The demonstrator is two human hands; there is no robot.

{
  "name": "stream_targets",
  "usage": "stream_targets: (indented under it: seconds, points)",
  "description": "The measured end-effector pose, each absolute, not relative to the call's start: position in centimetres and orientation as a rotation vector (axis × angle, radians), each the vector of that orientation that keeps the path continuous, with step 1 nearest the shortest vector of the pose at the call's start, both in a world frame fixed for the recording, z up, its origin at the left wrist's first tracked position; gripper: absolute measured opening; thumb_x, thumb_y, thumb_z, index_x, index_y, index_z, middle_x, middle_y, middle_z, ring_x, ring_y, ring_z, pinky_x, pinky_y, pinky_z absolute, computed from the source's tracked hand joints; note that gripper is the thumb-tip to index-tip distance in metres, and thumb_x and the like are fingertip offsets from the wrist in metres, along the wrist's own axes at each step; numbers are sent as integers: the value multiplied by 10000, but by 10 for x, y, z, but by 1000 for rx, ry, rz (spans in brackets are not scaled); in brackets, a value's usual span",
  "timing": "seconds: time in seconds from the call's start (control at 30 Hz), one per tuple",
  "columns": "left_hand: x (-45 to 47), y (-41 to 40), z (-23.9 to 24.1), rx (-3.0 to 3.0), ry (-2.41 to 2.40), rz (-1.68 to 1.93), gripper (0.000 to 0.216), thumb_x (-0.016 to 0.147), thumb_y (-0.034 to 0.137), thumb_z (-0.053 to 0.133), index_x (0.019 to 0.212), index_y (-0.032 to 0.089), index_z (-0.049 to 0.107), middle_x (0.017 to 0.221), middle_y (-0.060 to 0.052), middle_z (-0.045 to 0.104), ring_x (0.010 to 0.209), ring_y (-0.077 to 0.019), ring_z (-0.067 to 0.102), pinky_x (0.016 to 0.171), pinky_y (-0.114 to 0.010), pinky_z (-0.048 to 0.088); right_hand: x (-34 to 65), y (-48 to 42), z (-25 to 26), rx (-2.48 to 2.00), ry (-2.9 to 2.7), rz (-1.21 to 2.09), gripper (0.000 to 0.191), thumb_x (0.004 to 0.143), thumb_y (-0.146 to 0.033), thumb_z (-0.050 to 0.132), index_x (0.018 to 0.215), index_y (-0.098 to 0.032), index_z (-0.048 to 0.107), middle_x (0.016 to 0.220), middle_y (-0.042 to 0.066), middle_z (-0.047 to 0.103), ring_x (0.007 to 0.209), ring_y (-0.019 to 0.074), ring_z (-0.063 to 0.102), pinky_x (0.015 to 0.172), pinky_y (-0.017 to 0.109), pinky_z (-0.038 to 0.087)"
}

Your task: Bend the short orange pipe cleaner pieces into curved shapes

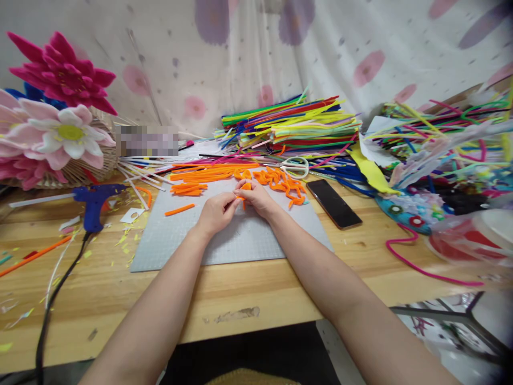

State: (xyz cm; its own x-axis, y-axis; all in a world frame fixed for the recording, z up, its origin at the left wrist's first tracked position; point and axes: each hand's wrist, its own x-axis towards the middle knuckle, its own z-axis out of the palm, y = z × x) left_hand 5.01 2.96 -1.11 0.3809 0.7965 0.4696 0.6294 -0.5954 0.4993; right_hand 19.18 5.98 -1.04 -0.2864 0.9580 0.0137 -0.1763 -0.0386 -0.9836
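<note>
My left hand [219, 212] and my right hand [255, 199] meet over the grey cutting mat [168, 243], fingers closed in pinches. Between them is a small bent orange pipe cleaner [246, 186], partly covered by the fingers. To the left on the mat lies a short straight orange piece [179, 209], with a small pile of cut orange pieces [188, 189] behind it. Long orange pipe cleaners [208, 172] stretch along the mat's far edge. Just right of my right hand is a heap of bent orange shapes [282, 182].
A blue glue gun [95, 204] with a black cord lies left among scraps. White-handled scissors [295, 167] and a black phone [334, 203] lie to the right. Bundled coloured pipe cleaners [296, 125] are stacked behind. Fuzzy flowers [66, 131] stand back left; a plastic tub [473, 235] sits right.
</note>
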Motion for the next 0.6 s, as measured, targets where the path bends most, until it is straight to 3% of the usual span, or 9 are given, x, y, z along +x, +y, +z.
stream_targets:
  seconds: [0.27,0.5,0.6]
  points:
    - [53,28,-9,2331,1191,1032,242,792,250,463,561,180,468,570,-6,493,552,-115,435,565,-241,336,191,58,-12,-931,-1298,1512,237,563,-294,611,706,-182,460,562,-68,428,468,60,368,440,203,272]
    - [61,31,-14,1381,1079,1064,311,723,458,546,640,159,575,432,41,410,360,-77,368,360,-208,306,189,63,-17,-954,-1258,1274,303,580,-335,643,794,-190,484,693,-46,480,583,78,427,545,214,354]
    - [64,33,-15,1154,1022,1111,308,669,437,623,614,139,566,436,46,413,362,-53,360,327,-180,288,187,66,-21,-973,-1267,1205,304,586,-345,649,789,-187,487,786,-27,502,661,87,454,606,221,380]
